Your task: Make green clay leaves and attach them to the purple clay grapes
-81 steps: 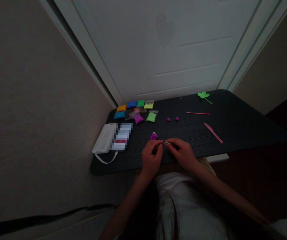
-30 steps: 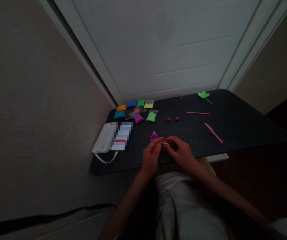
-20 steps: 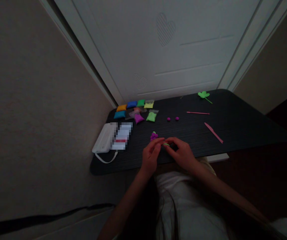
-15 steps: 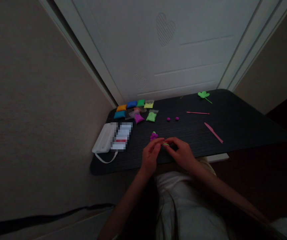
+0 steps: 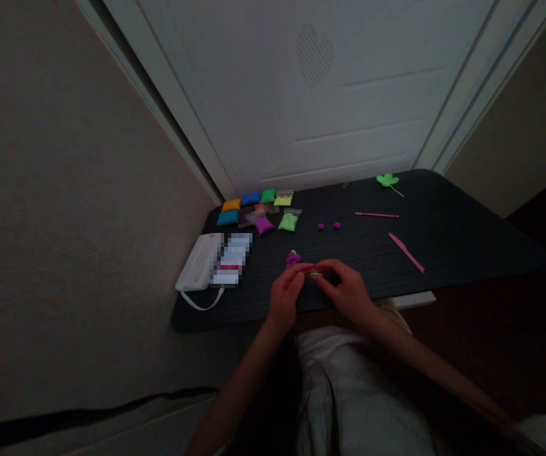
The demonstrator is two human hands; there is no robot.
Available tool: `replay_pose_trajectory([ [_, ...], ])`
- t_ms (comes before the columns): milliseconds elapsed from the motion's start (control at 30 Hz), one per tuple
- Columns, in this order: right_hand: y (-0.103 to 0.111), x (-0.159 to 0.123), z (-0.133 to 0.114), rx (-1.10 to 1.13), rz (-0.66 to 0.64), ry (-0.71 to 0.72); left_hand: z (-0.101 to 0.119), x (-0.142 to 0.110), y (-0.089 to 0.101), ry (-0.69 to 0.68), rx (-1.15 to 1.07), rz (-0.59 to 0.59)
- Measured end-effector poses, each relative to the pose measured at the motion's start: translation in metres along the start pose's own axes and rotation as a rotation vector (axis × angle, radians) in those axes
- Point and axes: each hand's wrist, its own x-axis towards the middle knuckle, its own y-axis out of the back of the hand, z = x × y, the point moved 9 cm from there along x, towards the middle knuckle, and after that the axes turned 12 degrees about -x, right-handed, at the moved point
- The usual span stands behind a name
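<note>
Between my fingertips, near the front edge of the dark table, is a thin light-green strip of modelling clay point(image 5: 316, 274). My right hand point(image 5: 346, 288) pinches it from the right. My left hand point(image 5: 285, 294) is closed at the strip's left end, thumb and fingers drawn together; its fingers hide part of the strip. Just beyond my left fingers lies a bunch of purple clay balls point(image 5: 292, 258) with a green bit on top. Farther back sit two loose purple balls, one point(image 5: 321, 226) left of the other point(image 5: 337, 225).
Several bags of coloured clay point(image 5: 251, 199) lie at the back left. A white case point(image 5: 200, 263) and a phone point(image 5: 232, 259) with a cable are at the left. On the right are a pink clay knife point(image 5: 406, 252), a thin pink tool point(image 5: 376, 215) and a green clover shape point(image 5: 387, 181).
My hands have drawn closer together around the green strip since the earliest frame, and less of its left end shows. The things on the table have stayed put.
</note>
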Motion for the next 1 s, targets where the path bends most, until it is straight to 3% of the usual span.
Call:
replay_pose_trajectory([
  [467, 0.003, 0.000, 0.002, -0.026, 0.034, -0.003, 0.001, -0.001, -0.016, 0.033, -0.039, -0.108],
  [1000, 0.008, 0.002, -0.007, -0.119, 0.108, 0.082, -0.009, -0.003, -0.016, 0.092, -0.093, -0.065],
])
